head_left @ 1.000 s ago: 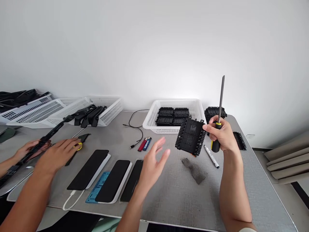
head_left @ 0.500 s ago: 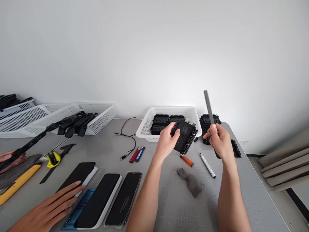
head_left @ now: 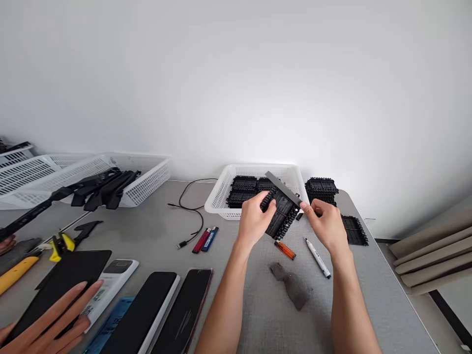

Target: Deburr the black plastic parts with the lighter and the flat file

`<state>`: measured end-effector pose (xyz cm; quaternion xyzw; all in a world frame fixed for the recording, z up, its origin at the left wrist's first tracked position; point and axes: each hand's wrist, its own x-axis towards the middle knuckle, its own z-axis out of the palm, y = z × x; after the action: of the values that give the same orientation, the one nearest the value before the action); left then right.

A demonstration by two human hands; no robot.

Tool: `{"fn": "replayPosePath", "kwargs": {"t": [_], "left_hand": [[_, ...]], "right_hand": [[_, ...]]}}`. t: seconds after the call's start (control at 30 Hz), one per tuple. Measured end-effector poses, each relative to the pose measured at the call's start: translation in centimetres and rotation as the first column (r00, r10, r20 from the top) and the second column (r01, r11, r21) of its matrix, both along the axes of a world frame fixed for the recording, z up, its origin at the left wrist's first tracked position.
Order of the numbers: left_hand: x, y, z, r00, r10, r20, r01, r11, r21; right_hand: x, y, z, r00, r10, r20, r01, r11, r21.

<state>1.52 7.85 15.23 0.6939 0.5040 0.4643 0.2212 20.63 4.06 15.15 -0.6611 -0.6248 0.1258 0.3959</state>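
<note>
My left hand [head_left: 256,214] grips a black plastic part [head_left: 283,211] with toothed edges, tilted above the table in front of the white basket. A flat grey file [head_left: 282,188] lies across the part's upper edge, and my right hand [head_left: 324,221] is closed round its near end. Similar black parts sit in the basket [head_left: 217,196]; others are stacked [head_left: 320,187] to its right, and one lies flat [head_left: 354,230] by the table's right edge.
An orange lighter [head_left: 285,250], a white marker [head_left: 317,258] and a grey cloth [head_left: 293,285] lie below my hands. Left are two lighters [head_left: 205,240], a cable [head_left: 191,209] and phones [head_left: 182,312]. Another person's hand [head_left: 55,319] holds a black phone [head_left: 66,285].
The file has swung from upright down onto the part's upper edge as my right hand moved left. The other person's hand has lifted a black phone off a white one.
</note>
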Motion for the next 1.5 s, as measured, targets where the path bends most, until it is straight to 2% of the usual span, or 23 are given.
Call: {"fn": "replayPosePath", "kwargs": {"t": [0.1,0.23,0.33,0.47,0.6,0.73,0.87,1.0,1.17,1.23,1.37,1.5], "left_hand": [[-0.3,-0.1,0.1,0.999,0.046,-0.001,-0.046,0.999,-0.014],[-0.4,-0.4,0.6,1.000,0.003,0.019,-0.004,1.000,0.011],[-0.4,-0.3,0.6,1.000,0.021,0.007,-0.021,1.000,0.014],[-0.4,0.5,-0.3,0.993,0.112,0.030,-0.112,0.994,-0.021],[-0.2,0.7,-0.8,0.992,0.096,0.083,-0.088,0.992,-0.089],[0.2,0.3,-0.7,0.991,0.060,0.120,-0.049,0.995,-0.092],[0.4,0.2,-1.0,0.959,0.038,0.280,-0.001,0.991,-0.130],[0.4,0.7,-1.4,0.934,0.099,0.342,-0.042,0.985,-0.169],[0.4,0.5,-1.1,0.931,0.067,0.360,-0.017,0.990,-0.139],[0.4,0.3,-0.9,0.928,0.057,0.367,-0.007,0.991,-0.135],[0.4,0.1,-0.6,0.927,0.092,0.364,-0.035,0.986,-0.161],[0.6,0.1,-0.6,0.923,0.073,0.378,-0.020,0.989,-0.144]], "right_hand": [[-0.3,-0.1,0.0,1.000,0.007,-0.007,-0.007,1.000,0.029],[-1.2,-0.2,0.1,0.997,0.082,-0.008,-0.082,0.997,-0.006],[-1.7,-0.2,0.1,1.000,0.023,-0.011,-0.023,0.999,-0.041],[-1.3,0.0,-0.2,0.995,-0.085,-0.047,0.085,0.996,-0.002],[-1.3,-0.1,-0.3,0.994,0.014,-0.108,-0.014,1.000,0.000],[-2.5,-0.3,-0.4,0.995,0.061,-0.073,-0.063,0.998,-0.015],[-2.7,0.0,-0.5,0.999,0.011,-0.045,-0.011,1.000,0.019],[-2.1,0.3,-0.6,0.996,-0.075,-0.057,0.078,0.995,0.061],[-2.8,-0.1,-0.4,0.989,0.095,-0.114,-0.092,0.995,0.031],[-3.1,-0.1,-0.3,0.989,0.090,-0.114,-0.089,0.996,0.017],[-2.8,0.0,-0.4,0.993,0.007,-0.121,-0.005,1.000,0.023],[-2.7,0.0,-0.6,0.974,0.127,-0.186,-0.134,0.991,-0.025]]}}
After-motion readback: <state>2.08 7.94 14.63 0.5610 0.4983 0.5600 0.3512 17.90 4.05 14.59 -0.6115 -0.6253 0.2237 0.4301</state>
